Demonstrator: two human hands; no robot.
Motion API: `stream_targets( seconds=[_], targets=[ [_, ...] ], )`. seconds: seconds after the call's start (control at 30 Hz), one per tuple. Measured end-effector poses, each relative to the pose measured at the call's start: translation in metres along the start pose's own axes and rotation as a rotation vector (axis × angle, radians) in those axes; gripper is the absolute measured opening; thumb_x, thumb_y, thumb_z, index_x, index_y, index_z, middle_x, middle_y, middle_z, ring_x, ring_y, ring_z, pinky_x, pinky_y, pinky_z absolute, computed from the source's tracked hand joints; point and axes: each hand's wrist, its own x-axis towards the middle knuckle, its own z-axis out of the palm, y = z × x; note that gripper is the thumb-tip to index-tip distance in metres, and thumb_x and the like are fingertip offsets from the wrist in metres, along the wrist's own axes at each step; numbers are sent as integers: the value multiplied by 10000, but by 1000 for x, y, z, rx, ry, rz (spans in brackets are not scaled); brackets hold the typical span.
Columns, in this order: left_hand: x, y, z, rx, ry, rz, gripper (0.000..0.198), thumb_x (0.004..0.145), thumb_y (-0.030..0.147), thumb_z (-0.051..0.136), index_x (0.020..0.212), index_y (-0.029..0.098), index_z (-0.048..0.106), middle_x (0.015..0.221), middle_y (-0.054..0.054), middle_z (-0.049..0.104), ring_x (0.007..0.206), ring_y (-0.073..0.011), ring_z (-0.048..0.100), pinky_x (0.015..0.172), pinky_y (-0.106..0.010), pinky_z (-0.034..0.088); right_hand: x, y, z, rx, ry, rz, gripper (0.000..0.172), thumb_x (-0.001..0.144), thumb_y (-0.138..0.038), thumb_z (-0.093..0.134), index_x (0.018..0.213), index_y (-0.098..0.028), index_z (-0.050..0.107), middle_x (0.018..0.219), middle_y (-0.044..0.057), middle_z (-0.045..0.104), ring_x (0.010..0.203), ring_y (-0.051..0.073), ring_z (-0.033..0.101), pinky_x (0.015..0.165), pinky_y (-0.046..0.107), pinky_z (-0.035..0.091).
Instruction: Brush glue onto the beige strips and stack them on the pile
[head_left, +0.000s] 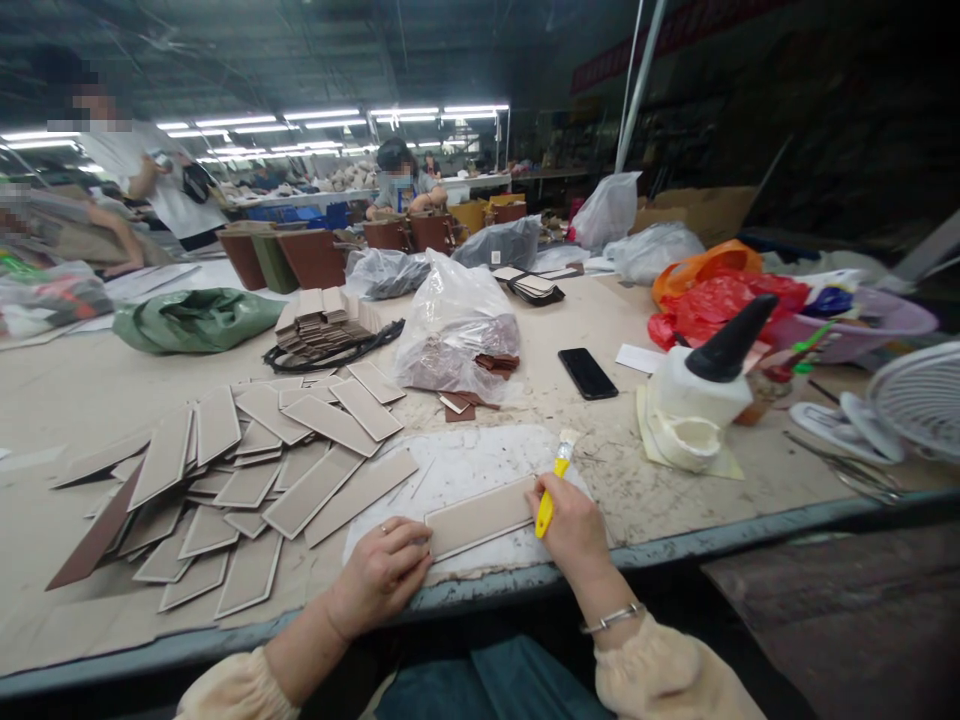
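My left hand (386, 572) presses with curled fingers on the left end of a long beige leather strip (480, 519) that lies on a white, glue-stained mat (465, 465) at the table's front edge. My right hand (574, 528) is closed round a yellow-handled brush (553, 483), its bristles pointing away from me just past the strip's right end. A white glue bottle with a black cone nozzle (709, 385) stands to the right of the brush.
Several similar strips (247, 470) lie fanned out to the left. A stack of pieces (322, 322), a clear bag of brown pieces (457, 340), a black phone (587, 373), red and orange bags (709, 295), a white fan (919, 395) and scissors (855, 470) surround the mat. Other people work at far tables.
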Motion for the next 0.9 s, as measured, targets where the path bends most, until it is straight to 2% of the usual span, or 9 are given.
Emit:
stream_targets(
  seconds=[0.1,0.2,0.3,0.37,0.47,0.6,0.7,0.8,0.9],
  targets=[
    [1,1,0,-8,-2,-6,134,877,127,534,820,178,644,1008,-72,644,888,-179,566,807,-329,492,-1,-7,-4,-69,26,-38,101,905,-214,524,826,-184,579,728,46,580,740,217,548,660,297,407],
    [1,0,0,-12,-15,-7,130,883,124,530,858,181,644,1011,-72,640,897,-181,564,806,-332,490,-4,-22,-6,57,29,-140,122,925,-175,481,869,-176,589,832,83,620,824,221,561,745,318,453],
    [0,-1,1,-15,-17,-1,139,888,120,521,860,180,643,1003,-75,640,896,-180,565,799,-330,494,-12,-45,-3,280,-89,-278,41,894,-161,547,926,-178,565,1164,129,606,1032,213,557,902,324,454],
    [-1,-1,1,-15,-13,2,151,892,119,512,856,179,646,997,-78,641,896,-180,567,799,-331,499,-18,-59,1,358,-203,-339,150,849,-212,640,963,-182,548,1310,144,532,1144,221,521,994,348,416],
    [-1,-1,1,-12,-4,8,163,897,124,504,860,176,654,991,-84,642,899,-181,572,798,-333,505,-27,-70,8,384,-318,-374,333,786,-343,731,1016,-199,537,1353,142,504,1191,242,505,1084,433,333],
    [1,1,0,-16,-9,10,180,901,132,494,820,169,650,965,-86,644,876,-174,578,772,-316,515,-29,-62,10,344,-339,-289,419,751,-403,757,1054,-208,543,1312,135,540,1148,254,541,1088,478,325],
    [4,2,-1,-14,-10,3,198,910,147,479,806,174,646,973,-83,643,879,-173,579,770,-311,518,-21,-48,5,300,-324,-220,389,754,-333,754,1057,-199,549,1306,143,551,1168,268,538,1083,491,339],
    [5,5,-3,7,-5,-12,196,910,164,467,791,189,621,973,-57,637,849,-174,568,743,-325,520,-16,-37,1,253,-293,-185,355,753,-254,737,1050,-176,559,1361,177,502,1215,289,510,1089,491,349],
    [3,11,-4,40,3,-43,193,890,159,467,736,196,577,947,-34,634,822,-172,563,717,-335,518,-21,-21,11,163,-204,-208,394,758,-224,715,1115,-165,557,1365,175,500,1213,315,515,1055,489,403]
  ],
)
